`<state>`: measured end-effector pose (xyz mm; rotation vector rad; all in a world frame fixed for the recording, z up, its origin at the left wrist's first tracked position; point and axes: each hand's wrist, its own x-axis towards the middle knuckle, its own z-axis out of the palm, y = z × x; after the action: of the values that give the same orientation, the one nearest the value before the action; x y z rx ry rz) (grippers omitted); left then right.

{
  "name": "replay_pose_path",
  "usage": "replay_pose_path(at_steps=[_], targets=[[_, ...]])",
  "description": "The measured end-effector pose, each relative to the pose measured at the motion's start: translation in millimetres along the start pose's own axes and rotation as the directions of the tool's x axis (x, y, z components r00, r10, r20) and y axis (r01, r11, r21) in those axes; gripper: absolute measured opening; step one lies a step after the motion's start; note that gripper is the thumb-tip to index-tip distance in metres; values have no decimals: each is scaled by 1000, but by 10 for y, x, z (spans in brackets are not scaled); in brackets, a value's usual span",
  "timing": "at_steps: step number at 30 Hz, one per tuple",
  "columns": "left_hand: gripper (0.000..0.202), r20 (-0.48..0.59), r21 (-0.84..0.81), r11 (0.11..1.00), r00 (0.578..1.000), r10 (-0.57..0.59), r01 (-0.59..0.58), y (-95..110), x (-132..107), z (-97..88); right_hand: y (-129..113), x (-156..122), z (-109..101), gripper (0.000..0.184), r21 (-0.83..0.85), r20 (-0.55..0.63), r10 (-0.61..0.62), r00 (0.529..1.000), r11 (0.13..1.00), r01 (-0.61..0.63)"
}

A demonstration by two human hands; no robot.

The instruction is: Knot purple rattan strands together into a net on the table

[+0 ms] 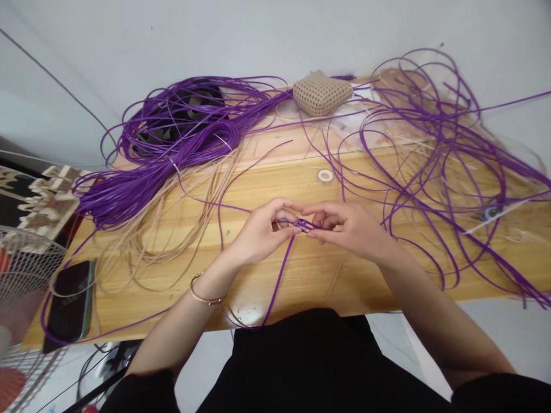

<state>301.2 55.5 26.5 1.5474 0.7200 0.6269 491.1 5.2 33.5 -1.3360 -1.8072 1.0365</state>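
Note:
Over the front middle of the wooden table, my left hand [267, 228] and my right hand [344, 226] meet with fingertips close together. Between them is a small looped piece of purple weaving cord [305, 225], pinched from both sides by thumbs and fingers. How the strands cross there is partly hidden by my fingers. One purple tail [279, 281] hangs from the piece down to the table's front edge. Another strand [235, 206] runs off behind my left hand toward the left. A bracelet [206, 295] sits on my left forearm.
A big purple cord bundle [129, 192] lies at the left, over beige strands [150, 249]. Loose purple cords [430, 189] tangle at the right. A beige woven piece [322, 94] stands at the back, a white ring [325, 175] nearer. A phone [69, 301] lies front left.

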Motion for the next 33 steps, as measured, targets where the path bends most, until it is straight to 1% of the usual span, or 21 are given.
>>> replay_pose_path(at_steps=[2,6,9,14,16,19,22,25,29,33], targets=[[33,36,-66,997,998,-46,49,-18,10,-17,3,5,-5,33,48,29,8,1000,999,-10],[31,89,-153,982,991,-96,109,-36,29,-42,7,20,-34,24,-47,48,-98,994,994,101],[27,92,-201,968,987,-135,151,-47,39,-47,0,35,-57,23,-65,71,-127,989,989,131],[26,69,-226,940,967,-245,255,-84,66,-53,-2,55,-34,20,-35,53,-84,995,996,86],[25,75,-251,923,956,-283,293,-90,75,-56,22,60,-17,19,14,58,-41,997,999,41],[25,90,-299,895,943,-319,331,-83,78,-49,84,63,5,21,131,83,53,995,989,-64],[22,63,-290,893,938,-341,344,-71,71,-25,138,64,27,24,216,92,111,990,968,-128],[19,25,-231,911,938,-346,342,-73,64,-5,144,62,45,23,238,79,128,989,961,-144],[23,45,-201,929,951,-307,310,-104,59,-6,112,59,48,20,242,95,141,985,957,-160],[24,55,-152,954,966,-254,259,-136,54,-13,118,53,40,20,262,122,128,984,952,-156]])
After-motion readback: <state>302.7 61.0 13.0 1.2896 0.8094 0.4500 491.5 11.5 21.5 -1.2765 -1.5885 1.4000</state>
